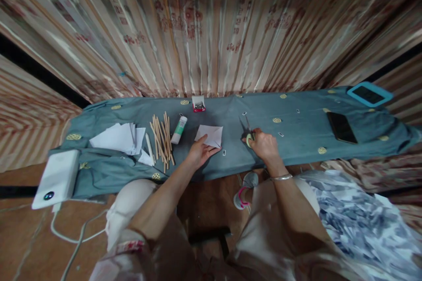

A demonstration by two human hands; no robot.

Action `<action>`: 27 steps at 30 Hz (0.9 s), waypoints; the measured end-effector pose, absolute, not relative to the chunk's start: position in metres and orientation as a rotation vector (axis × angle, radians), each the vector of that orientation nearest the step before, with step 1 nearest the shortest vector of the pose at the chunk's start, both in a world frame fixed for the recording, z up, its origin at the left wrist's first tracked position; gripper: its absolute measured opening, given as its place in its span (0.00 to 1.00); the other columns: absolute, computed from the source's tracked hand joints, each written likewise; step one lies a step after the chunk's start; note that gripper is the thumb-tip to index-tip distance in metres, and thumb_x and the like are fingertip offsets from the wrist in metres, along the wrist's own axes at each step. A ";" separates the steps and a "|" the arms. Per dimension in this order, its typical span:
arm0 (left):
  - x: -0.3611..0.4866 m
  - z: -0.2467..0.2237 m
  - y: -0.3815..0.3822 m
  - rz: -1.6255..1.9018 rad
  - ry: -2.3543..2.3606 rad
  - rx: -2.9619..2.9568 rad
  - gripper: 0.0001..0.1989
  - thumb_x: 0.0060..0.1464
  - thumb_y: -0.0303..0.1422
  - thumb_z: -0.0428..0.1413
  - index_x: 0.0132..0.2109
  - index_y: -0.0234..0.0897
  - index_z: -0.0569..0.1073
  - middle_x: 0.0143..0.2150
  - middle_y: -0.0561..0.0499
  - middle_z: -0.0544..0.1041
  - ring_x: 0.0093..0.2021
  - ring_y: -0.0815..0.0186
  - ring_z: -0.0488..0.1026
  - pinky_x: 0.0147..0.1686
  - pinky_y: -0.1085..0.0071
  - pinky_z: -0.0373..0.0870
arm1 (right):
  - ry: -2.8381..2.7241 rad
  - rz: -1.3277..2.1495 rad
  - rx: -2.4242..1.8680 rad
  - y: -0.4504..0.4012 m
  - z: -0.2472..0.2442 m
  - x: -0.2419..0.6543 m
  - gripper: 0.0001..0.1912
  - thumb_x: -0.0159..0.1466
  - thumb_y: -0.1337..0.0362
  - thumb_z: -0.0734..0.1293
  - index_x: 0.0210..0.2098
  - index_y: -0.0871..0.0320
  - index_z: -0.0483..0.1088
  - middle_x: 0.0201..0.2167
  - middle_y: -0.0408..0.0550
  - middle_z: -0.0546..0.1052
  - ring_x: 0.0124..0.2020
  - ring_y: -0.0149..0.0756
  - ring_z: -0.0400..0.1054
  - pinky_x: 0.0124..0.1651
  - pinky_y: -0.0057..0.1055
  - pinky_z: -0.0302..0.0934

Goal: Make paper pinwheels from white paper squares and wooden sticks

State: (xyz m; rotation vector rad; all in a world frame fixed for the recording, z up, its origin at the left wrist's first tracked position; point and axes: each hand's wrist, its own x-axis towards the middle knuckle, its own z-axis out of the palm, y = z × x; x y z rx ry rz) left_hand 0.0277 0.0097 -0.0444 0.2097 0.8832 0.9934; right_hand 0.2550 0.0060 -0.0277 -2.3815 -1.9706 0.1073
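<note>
My left hand (pixel 200 151) holds a square of white paper (pixel 213 134) by its lower left side, thumb on top and fingers beneath. Crease lines cross the paper. To the right, my right hand (pixel 263 144) is closed around the light green handle of a pair of scissors (pixel 249 139), with the blades pointing away from me, at or just over the cloth. Left of the paper lies a glue stick (pixel 179 130) with a white and green body. Behind it stands a small open red and white box (pixel 198 104) of tiny metallic pieces.
Several thin wooden sticks (pixel 161 140), a white pen-like stick (pixel 149 149) and a stack of white paper (pixel 115 139) lie at left. A white power bank (pixel 56 180) with a cable sits at the left end. A black phone (pixel 342 127) and blue-framed device (pixel 370 94) are at right.
</note>
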 end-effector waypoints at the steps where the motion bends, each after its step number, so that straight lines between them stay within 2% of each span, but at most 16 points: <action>1: 0.028 -0.044 0.009 0.991 0.887 0.204 0.11 0.63 0.28 0.51 0.50 0.33 0.72 0.38 0.43 0.81 0.40 0.59 0.80 0.53 0.53 0.73 | -1.972 0.118 -2.385 0.007 -0.027 0.255 0.24 0.65 0.52 0.66 0.51 0.65 0.71 0.37 0.68 0.81 0.43 0.60 0.77 0.43 0.42 0.65; 4: 0.028 -0.041 0.005 0.990 0.919 0.184 0.10 0.62 0.26 0.51 0.49 0.33 0.72 0.38 0.43 0.81 0.40 0.61 0.79 0.53 0.53 0.73 | -1.980 0.136 -2.399 0.010 -0.027 0.256 0.21 0.66 0.54 0.64 0.51 0.65 0.71 0.38 0.68 0.80 0.43 0.59 0.77 0.43 0.43 0.65; 10: 0.025 -0.032 -0.006 0.993 0.943 0.206 0.06 0.60 0.23 0.52 0.40 0.34 0.73 0.36 0.45 0.80 0.39 0.63 0.78 0.55 0.50 0.71 | -2.004 0.109 -2.351 0.015 -0.027 0.258 0.19 0.67 0.61 0.62 0.53 0.67 0.69 0.38 0.67 0.80 0.42 0.55 0.77 0.44 0.42 0.65; 17: 0.025 -0.024 -0.021 1.085 0.997 0.187 0.07 0.57 0.22 0.53 0.33 0.35 0.71 0.34 0.49 0.78 0.36 0.67 0.74 0.57 0.49 0.68 | -2.014 -0.032 -2.333 0.023 -0.032 0.261 0.17 0.67 0.61 0.60 0.43 0.65 0.76 0.35 0.68 0.79 0.39 0.51 0.75 0.42 0.40 0.65; 20: 0.024 -0.021 -0.030 1.109 0.996 0.205 0.05 0.56 0.23 0.54 0.33 0.36 0.72 0.37 0.48 0.78 0.42 0.65 0.75 0.57 0.50 0.67 | -1.990 0.004 -2.340 0.026 -0.029 0.264 0.16 0.66 0.61 0.61 0.41 0.64 0.78 0.38 0.68 0.80 0.41 0.52 0.75 0.44 0.41 0.66; 22: 0.024 -0.022 -0.040 1.139 1.018 0.232 0.03 0.55 0.25 0.56 0.34 0.37 0.72 0.42 0.47 0.79 0.49 0.61 0.74 0.58 0.50 0.66 | -1.966 0.060 -2.316 0.028 -0.026 0.264 0.16 0.66 0.61 0.61 0.44 0.64 0.78 0.39 0.67 0.80 0.42 0.53 0.76 0.45 0.42 0.66; 24: 0.025 -0.025 -0.052 1.193 1.063 0.242 0.04 0.54 0.26 0.57 0.37 0.39 0.73 0.50 0.46 0.77 0.60 0.59 0.69 0.61 0.52 0.62 | -1.953 0.115 -2.247 0.028 -0.024 0.261 0.17 0.67 0.62 0.61 0.46 0.63 0.77 0.41 0.66 0.81 0.44 0.54 0.75 0.46 0.42 0.65; 27: 0.026 -0.033 -0.070 1.357 1.189 0.321 0.13 0.51 0.23 0.58 0.44 0.44 0.73 0.63 0.50 0.70 0.70 0.62 0.56 0.67 0.60 0.52 | -1.916 0.218 -2.088 0.027 -0.023 0.250 0.17 0.67 0.62 0.61 0.48 0.62 0.77 0.44 0.63 0.81 0.46 0.52 0.75 0.49 0.41 0.64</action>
